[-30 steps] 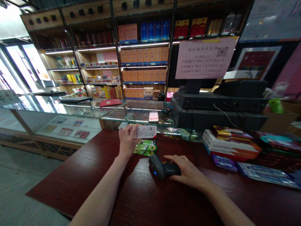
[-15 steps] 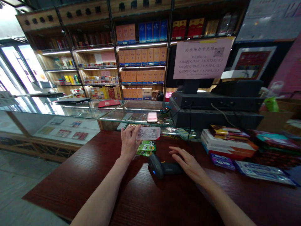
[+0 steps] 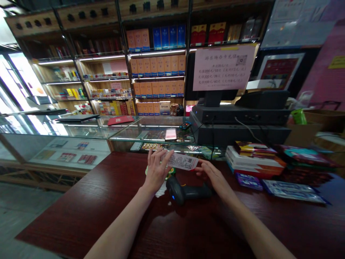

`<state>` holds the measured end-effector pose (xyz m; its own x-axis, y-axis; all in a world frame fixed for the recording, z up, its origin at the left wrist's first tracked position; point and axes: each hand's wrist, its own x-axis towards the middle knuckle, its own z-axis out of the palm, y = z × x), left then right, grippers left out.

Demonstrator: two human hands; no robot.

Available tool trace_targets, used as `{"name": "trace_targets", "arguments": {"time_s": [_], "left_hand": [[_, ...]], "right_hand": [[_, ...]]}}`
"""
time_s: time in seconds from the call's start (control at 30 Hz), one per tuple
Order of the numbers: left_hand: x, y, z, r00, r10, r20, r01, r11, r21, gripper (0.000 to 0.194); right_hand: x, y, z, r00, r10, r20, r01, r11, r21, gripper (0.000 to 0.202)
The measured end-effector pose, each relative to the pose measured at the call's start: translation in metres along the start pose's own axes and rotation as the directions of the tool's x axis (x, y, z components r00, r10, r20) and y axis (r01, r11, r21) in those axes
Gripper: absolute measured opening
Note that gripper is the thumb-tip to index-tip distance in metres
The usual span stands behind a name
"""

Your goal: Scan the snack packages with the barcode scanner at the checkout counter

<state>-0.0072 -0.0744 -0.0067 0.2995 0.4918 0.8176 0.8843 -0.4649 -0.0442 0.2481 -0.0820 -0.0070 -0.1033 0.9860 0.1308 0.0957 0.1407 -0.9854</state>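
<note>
A pale printed packet with a barcode [image 3: 183, 160] is raised over the dark red table, its left end in my left hand [image 3: 156, 168], fingers closed on it. My right hand [image 3: 214, 177] has its fingertips at the packet's right end, thumb and fingers pressed together there. Below the packet lies a black handheld scanner [image 3: 188, 193] with a blue light, its handle pointing right. A green packet [image 3: 170, 174] lies behind the scanner, partly hidden by my left hand.
To the right are stacked boxes [image 3: 253, 163], a purple packet [image 3: 248, 181] and a long blue-white packet [image 3: 293, 191]. A glass display counter [image 3: 140, 124] and a monitor with a pink sign [image 3: 222, 68] stand behind. Shelves of boxes line the back.
The held packet has moved right and tilted. My right hand has risen from beside the scanner handle to the packet's right end. The view has shifted slightly.
</note>
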Motion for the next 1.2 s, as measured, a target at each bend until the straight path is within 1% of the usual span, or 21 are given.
{"name": "trace_targets", "arguments": {"time_s": [0.13,0.3,0.47,0.63,0.9,1.07,1.2], "left_hand": [[0.000,0.003,0.001,0.999,0.035,-0.027,-0.035,0.999,-0.007,0.061],[0.002,0.008,-0.001,0.996,0.068,-0.059,-0.068,0.998,-0.003,0.058],[0.004,0.012,-0.002,0.992,0.096,-0.081,-0.095,0.995,0.012,0.057],[0.003,0.013,-0.001,0.988,0.119,-0.094,-0.118,0.993,0.010,0.056],[0.003,0.014,-0.002,0.983,0.128,-0.134,-0.127,0.992,0.015,0.054],[0.003,0.013,0.000,0.980,0.106,-0.169,-0.107,0.994,0.006,0.052],[0.003,0.011,0.002,0.990,0.063,-0.122,-0.065,0.998,-0.005,0.057]], "right_hand": [[0.001,0.000,0.000,0.996,0.090,0.002,-0.090,0.995,0.042,0.066],[0.003,0.001,-0.001,0.989,0.146,0.016,-0.147,0.983,0.106,0.062],[0.002,0.000,0.000,0.982,0.189,0.021,-0.191,0.977,0.093,0.054],[0.000,-0.002,0.001,0.981,0.187,0.046,-0.190,0.979,0.074,0.048],[0.000,-0.007,0.001,0.973,0.216,0.086,-0.223,0.972,0.077,0.048],[-0.006,-0.012,0.001,0.973,0.207,0.100,-0.223,0.955,0.197,0.048],[-0.010,-0.017,0.003,0.978,0.188,0.089,-0.205,0.946,0.251,0.052]]}}
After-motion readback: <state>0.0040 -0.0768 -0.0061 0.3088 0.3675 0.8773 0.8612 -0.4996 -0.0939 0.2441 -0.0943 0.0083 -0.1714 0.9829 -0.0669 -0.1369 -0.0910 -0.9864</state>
